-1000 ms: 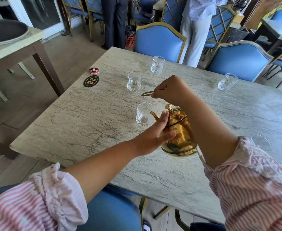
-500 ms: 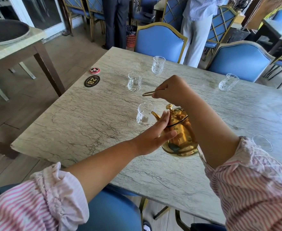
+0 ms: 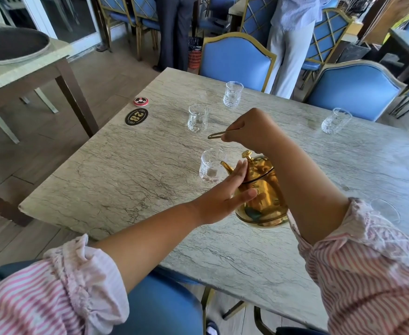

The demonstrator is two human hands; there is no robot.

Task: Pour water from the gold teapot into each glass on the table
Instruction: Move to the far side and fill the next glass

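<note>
The gold teapot (image 3: 262, 194) hangs tilted just above the marble table (image 3: 116, 175), its spout over the nearest glass (image 3: 212, 166). My right hand (image 3: 249, 129) is shut on the teapot's thin handle from above. My left hand (image 3: 225, 194) lies flat with its fingers against the teapot's left side and lid. More clear glasses stand further back: one (image 3: 198, 118) in the middle, one (image 3: 233, 94) near the far edge, one (image 3: 336, 120) at the far right. Another glass (image 3: 386, 210) shows partly behind my right sleeve.
A black oval number plate (image 3: 136, 116) and a small red round disc (image 3: 141, 101) lie near the table's left edge. Blue chairs (image 3: 237, 61) line the far side, with two people standing behind them. A second table with a dark tray (image 3: 10, 48) is at the left.
Almost nothing differs; the teapot stays tilted over the nearest glass with both hands on it.
</note>
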